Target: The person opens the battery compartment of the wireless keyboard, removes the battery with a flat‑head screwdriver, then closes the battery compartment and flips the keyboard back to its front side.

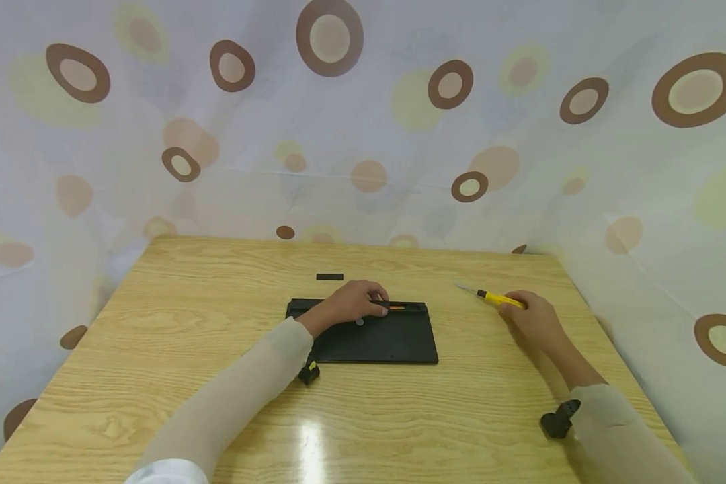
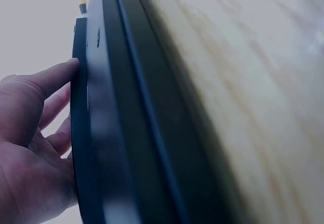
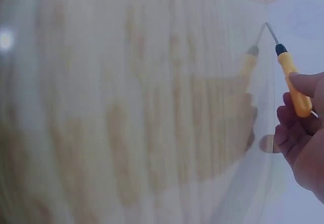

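Note:
A black keyboard (image 1: 393,343) lies underside up on the wooden table, its raised ridge along the far side. In that ridge, a small uncovered slot (image 1: 397,308) shows something orange inside. My left hand (image 1: 352,300) holds the ridge beside the slot; in the left wrist view the thumb (image 2: 59,76) presses one face while the other fingers lie behind it. To the right of the keyboard, my right hand (image 1: 534,318) grips a yellow-handled screwdriver (image 3: 289,74). Its shaft points left and away, with the tip at or just above the tabletop.
A small black cover (image 1: 329,276) lies on the table (image 1: 206,417) beyond the keyboard. A patterned curtain (image 1: 363,134) hangs along the table's back and sides. Small black cameras (image 1: 558,421) are worn at both wrists.

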{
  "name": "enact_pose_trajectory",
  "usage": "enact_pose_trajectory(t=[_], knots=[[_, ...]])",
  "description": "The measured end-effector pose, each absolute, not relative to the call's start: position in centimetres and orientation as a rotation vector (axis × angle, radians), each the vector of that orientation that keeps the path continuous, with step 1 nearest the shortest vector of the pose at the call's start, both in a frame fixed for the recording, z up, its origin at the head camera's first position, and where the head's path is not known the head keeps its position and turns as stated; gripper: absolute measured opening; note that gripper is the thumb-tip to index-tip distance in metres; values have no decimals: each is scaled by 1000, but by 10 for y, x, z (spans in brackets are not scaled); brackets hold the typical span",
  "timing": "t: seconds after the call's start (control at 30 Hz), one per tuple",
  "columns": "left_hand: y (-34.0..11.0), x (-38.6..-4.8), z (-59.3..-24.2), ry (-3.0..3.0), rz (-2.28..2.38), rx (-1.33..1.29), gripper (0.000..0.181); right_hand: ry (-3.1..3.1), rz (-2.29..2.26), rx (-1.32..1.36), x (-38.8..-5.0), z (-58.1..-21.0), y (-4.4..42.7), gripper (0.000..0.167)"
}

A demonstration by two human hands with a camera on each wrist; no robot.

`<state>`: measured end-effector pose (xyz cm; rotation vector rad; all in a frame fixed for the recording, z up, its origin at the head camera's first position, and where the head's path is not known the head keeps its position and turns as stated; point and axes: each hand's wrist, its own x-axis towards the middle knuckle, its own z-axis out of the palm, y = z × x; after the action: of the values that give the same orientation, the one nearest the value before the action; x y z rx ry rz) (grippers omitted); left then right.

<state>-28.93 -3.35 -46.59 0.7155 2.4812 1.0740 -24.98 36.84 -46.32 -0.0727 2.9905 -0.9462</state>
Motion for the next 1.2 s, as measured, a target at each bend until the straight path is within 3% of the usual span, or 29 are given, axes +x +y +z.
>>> enact_pose_trajectory(t=[0.3, 0.73, 1.2], knots=[[-34, -291, -469, 2479, 1077, 707, 24, 3109, -1181, -141, -248, -458, 365, 42], [-33, -288, -464, 2480, 1075, 692, 24, 3151, -1470, -107, -245, -438, 342, 45], [-33, -288, -466, 2476, 1083, 700, 23, 2862, -1954, -369, -246, -423, 297, 42]])
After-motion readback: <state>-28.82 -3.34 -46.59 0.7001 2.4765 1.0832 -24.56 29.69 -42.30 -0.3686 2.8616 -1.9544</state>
